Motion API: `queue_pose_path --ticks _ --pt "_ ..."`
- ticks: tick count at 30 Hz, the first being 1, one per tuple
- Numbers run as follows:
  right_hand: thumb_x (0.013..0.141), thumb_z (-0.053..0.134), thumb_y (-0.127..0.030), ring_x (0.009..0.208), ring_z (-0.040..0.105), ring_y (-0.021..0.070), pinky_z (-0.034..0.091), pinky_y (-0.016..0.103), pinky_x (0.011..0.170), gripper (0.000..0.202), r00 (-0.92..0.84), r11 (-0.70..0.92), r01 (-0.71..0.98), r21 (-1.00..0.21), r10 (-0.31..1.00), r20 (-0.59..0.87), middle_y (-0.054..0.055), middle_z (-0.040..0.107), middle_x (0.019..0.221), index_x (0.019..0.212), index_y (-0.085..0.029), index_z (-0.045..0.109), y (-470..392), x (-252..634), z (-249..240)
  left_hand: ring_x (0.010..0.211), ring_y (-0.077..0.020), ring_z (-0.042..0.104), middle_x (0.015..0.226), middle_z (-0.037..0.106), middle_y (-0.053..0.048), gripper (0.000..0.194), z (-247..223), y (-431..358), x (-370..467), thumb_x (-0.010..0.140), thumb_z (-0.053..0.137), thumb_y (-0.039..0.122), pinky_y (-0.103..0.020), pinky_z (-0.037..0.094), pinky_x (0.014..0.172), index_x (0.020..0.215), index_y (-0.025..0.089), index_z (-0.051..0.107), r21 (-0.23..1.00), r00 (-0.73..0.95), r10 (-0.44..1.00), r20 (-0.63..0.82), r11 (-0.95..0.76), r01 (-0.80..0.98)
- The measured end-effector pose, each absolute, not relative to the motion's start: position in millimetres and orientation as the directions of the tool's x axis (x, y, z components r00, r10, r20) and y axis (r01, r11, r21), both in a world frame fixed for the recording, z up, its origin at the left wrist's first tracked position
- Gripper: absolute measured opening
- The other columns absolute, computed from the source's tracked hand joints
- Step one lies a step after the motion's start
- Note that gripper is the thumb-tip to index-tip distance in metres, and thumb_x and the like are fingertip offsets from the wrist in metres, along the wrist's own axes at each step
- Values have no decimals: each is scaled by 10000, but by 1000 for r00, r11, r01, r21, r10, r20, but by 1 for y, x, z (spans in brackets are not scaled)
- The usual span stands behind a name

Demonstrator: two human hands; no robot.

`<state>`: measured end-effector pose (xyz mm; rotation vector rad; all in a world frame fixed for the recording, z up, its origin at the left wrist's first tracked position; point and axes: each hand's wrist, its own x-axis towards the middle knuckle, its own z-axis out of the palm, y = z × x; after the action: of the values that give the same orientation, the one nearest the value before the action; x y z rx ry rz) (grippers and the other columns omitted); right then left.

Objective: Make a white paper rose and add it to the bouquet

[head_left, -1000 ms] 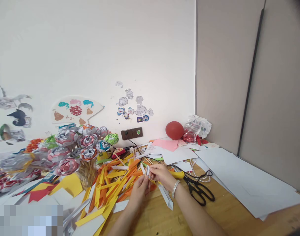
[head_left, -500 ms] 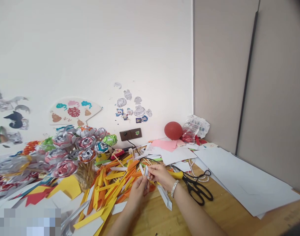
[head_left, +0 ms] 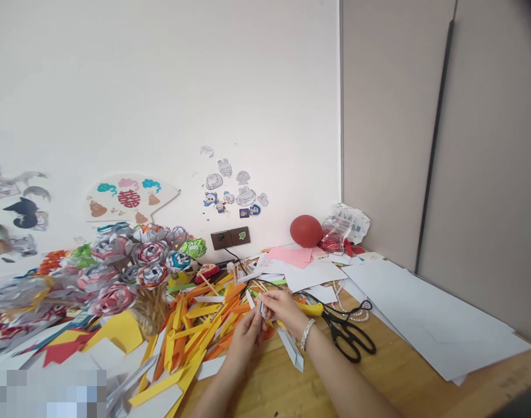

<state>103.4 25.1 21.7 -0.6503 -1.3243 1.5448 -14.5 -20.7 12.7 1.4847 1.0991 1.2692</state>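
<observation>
Both hands meet over the wooden table in front of me. My left hand (head_left: 247, 330) is closed on a small piece of folded white paper (head_left: 259, 303). At its right side, my right hand (head_left: 283, 307) pinches the same paper between thumb and fingers; a beaded bracelet (head_left: 308, 335) is on that wrist. Fingers cover much of the paper. Just below the right hand lies a folded white paper strip (head_left: 291, 349). To the left and behind spreads a pile of folded yellow and orange paper strips (head_left: 191, 331).
Black-handled scissors (head_left: 352, 339) and a yellow-handled tool (head_left: 313, 309) lie right of my hands. White sheets (head_left: 422, 313) cover the right side. A red balloon (head_left: 306, 231) and a plastic bag (head_left: 344, 226) are at the back. Paper flowers (head_left: 117, 297) stand at left.
Between my fingers the folded paper has turned slightly and its parts look closer together. My hands have stayed in nearly the same place, and the view has shifted a little.
</observation>
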Motion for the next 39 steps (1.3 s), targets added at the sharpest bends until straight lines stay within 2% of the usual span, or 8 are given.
queue_pose_path --ticks 12,18,25,29,34,39 --pt "611 664 -529 464 407 52 299 199 485 417 -410 60 -318 -946 891 195 -48 486 533 703 -129 594 27 105 20 460 -82 412 509 466 46 391 15 -26 -15 658 601 542 -210 339 476 671 154 554 988 57 987 153 -153 -1" --pt "604 658 -548 469 406 63 300 200 480 432 -409 66 -282 -957 894 182 -44 486 518 698 -133 585 29 103 16 396 -53 372 532 485 55 408 13 -22 -15 606 648 539 -199 311 417 670 146 563 989 51 988 146 -147 14" --pt "646 642 -505 467 409 64 286 200 472 373 -422 100 -210 -973 888 183 -41 485 514 681 -136 595 25 106 22 378 -66 467 549 553 35 400 10 -19 -19 611 654 517 -196 265 423 687 133 568 992 71 990 124 -125 10" --pt "682 606 -506 465 407 65 290 199 466 369 -414 115 -192 -975 891 187 -38 486 524 703 -138 602 24 105 23 347 -64 447 530 541 50 393 5 -15 -23 607 652 515 -205 277 418 686 137 575 989 63 989 136 -138 44" --pt "740 553 -470 466 408 76 310 201 471 342 -403 233 -87 -969 881 248 -38 470 516 737 -134 617 26 105 19 319 -68 431 480 539 55 373 7 -17 -19 598 648 513 -210 279 418 621 152 558 986 28 993 112 -115 120" --pt "747 547 -380 487 421 90 317 208 486 268 -363 324 -3 -946 881 303 -31 479 517 612 -148 559 27 106 17 378 -96 457 427 557 13 424 16 -23 -19 613 607 568 -214 286 454 607 146 565 998 125 992 15 -23 63"
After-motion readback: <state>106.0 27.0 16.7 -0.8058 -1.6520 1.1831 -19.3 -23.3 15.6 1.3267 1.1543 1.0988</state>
